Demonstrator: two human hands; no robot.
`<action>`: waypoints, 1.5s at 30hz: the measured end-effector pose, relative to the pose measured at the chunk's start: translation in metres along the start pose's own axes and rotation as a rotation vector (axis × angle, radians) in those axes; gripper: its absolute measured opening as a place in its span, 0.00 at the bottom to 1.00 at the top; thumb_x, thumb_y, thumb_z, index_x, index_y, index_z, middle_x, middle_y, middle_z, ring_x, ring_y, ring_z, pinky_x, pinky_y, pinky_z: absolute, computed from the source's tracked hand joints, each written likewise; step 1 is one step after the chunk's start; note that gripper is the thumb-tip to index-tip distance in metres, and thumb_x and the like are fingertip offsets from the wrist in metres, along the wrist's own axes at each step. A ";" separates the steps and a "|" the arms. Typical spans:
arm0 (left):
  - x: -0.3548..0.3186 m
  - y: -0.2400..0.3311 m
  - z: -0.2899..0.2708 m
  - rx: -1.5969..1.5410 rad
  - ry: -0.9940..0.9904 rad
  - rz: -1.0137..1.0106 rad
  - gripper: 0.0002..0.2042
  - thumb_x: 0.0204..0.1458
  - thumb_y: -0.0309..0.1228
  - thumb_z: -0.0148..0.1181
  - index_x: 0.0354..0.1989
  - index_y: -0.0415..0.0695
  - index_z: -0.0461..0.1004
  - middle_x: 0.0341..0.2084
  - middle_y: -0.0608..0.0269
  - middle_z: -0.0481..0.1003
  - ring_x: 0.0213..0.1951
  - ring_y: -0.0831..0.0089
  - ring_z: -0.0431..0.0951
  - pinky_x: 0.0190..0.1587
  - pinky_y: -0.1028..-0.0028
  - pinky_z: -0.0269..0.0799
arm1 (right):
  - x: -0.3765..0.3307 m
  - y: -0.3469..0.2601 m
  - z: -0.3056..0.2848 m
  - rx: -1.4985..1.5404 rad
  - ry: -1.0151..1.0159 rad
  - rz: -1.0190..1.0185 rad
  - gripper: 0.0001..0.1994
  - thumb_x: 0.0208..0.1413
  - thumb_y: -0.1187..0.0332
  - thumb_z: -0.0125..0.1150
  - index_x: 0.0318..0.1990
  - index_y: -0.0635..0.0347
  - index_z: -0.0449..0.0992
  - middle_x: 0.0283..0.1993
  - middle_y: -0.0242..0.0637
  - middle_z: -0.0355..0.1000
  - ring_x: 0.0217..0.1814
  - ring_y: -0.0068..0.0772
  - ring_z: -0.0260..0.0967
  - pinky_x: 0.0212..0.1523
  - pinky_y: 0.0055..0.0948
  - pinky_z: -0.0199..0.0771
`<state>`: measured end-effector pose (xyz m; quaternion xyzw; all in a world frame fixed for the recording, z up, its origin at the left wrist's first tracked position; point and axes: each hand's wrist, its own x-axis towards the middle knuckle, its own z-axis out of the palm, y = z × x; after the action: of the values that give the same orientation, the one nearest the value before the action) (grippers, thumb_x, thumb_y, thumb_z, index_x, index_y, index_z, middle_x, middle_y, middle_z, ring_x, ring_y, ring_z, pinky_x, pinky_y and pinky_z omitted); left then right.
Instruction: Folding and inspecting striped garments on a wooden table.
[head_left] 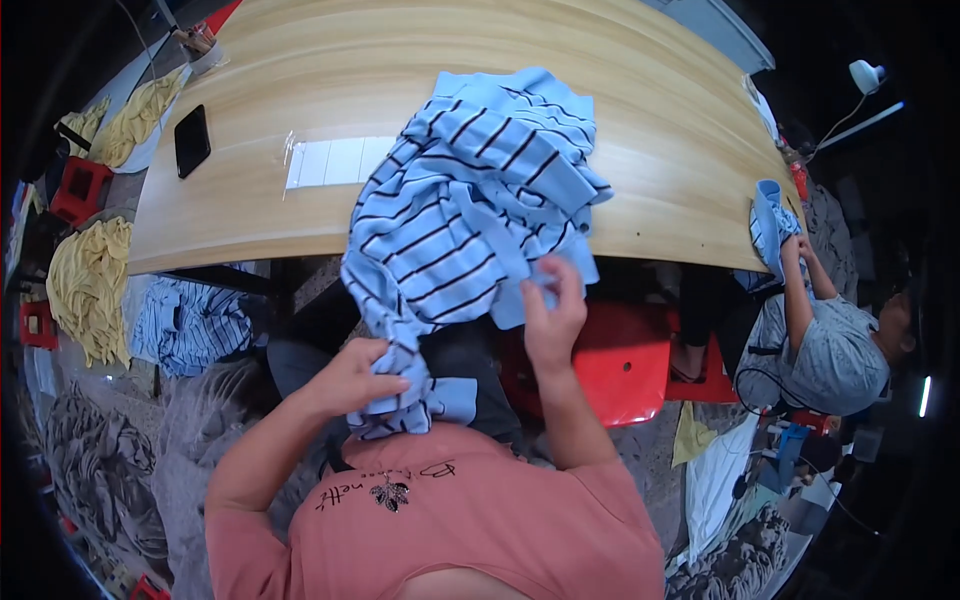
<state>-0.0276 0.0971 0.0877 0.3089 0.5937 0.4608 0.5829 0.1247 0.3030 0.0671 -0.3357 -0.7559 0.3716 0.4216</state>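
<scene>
A light blue knit garment (pixel 440 220) with dark and white stripes lies bunched over the table's near edge and hangs down toward my lap. Its plain blue bands show at the top and on the right side. My left hand (pixel 358 380) is closed round a gathered, narrower part of it, close to my body; a loose cuff-like end pokes out beside that hand. At the garment's lower right, my right hand (pixel 555 315) has its fingers bent in a pinch at a plain blue band. Its fingertips are partly hidden by the fabric.
On the wooden table (pixel 680 150) lie a black phone (pixel 192 141) and a white ruled strip (pixel 340 162). A red stool (pixel 625 365) stands at my right. Yellow cloth (pixel 90 290) and striped garments (pixel 190 325) are piled at left. A co-worker (pixel 820 345) handles blue striped fabric at right.
</scene>
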 end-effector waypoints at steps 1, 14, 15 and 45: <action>-0.013 0.002 -0.005 -0.003 -0.005 -0.009 0.10 0.43 0.24 0.59 0.35 0.38 0.72 0.28 0.70 0.73 0.31 0.84 0.69 0.35 0.79 0.67 | 0.010 0.011 -0.001 -0.231 0.036 -0.094 0.25 0.38 0.77 0.62 0.48 0.63 0.65 0.47 0.46 0.63 0.49 0.39 0.62 0.47 0.32 0.63; -0.086 0.003 -0.080 -0.246 1.003 0.431 0.13 0.44 0.19 0.52 0.41 0.34 0.71 0.31 0.63 0.74 0.32 0.80 0.73 0.38 0.80 0.69 | 0.039 0.043 0.031 -0.511 -0.105 -0.490 0.07 0.36 0.72 0.63 0.25 0.58 0.71 0.38 0.37 0.68 0.47 0.47 0.60 0.47 0.40 0.54; -0.078 -0.006 -0.082 -0.113 1.078 0.381 0.14 0.45 0.19 0.53 0.42 0.35 0.71 0.31 0.64 0.74 0.32 0.79 0.73 0.40 0.79 0.68 | 0.036 0.042 0.031 -0.403 -0.126 -0.412 0.06 0.38 0.73 0.62 0.25 0.58 0.70 0.31 0.36 0.68 0.40 0.42 0.63 0.42 0.36 0.58; -0.094 0.063 -0.005 -0.945 -0.104 0.853 0.17 0.49 0.37 0.57 0.20 0.31 0.72 0.14 0.50 0.72 0.16 0.63 0.72 0.23 0.66 0.72 | -0.053 -0.063 0.092 -0.353 -1.025 -0.116 0.15 0.34 0.71 0.58 0.35 0.61 0.71 0.34 0.48 0.69 0.38 0.52 0.67 0.41 0.39 0.67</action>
<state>-0.0307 0.0355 0.1831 0.2496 0.1226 0.8488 0.4496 0.0530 0.2028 0.0660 -0.1347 -0.9328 0.3314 -0.0440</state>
